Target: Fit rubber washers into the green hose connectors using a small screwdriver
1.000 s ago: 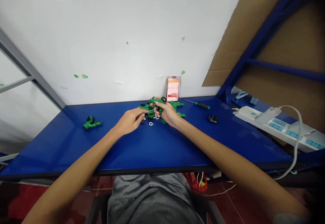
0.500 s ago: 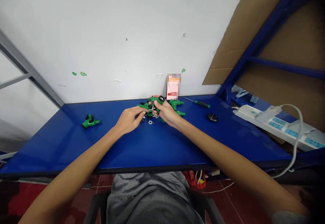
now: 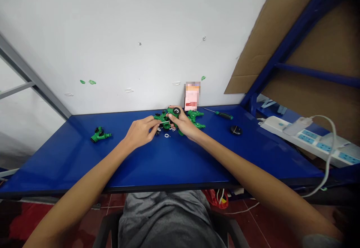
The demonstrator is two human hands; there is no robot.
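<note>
In my right hand [image 3: 185,125] is a green hose splitter [image 3: 170,111] with a black collar, its round opening facing me. The fingers of my left hand [image 3: 140,132] pinch a thin silver metal tool [image 3: 165,122], whose far end meets the splitter near my right thumb. What the tip touches is too small to make out. Just beneath the hands lie a white ring [image 3: 167,135] and small black parts [image 3: 157,133]. More green fittings [image 3: 160,116] are heaped behind my left fingertips, partly hidden.
Several green fittings [image 3: 195,115] lie right of my hands, near a screwdriver [image 3: 224,115] and a round black object [image 3: 236,130]. A phone [image 3: 191,96] leans on the wall. Another green splitter [image 3: 100,135] sits at left; a power strip [image 3: 309,137] is at right.
The splitter in my right hand has tilted and shifted slightly left, with its opening turned more towards me. My left hand has moved slightly left with the tool.
</note>
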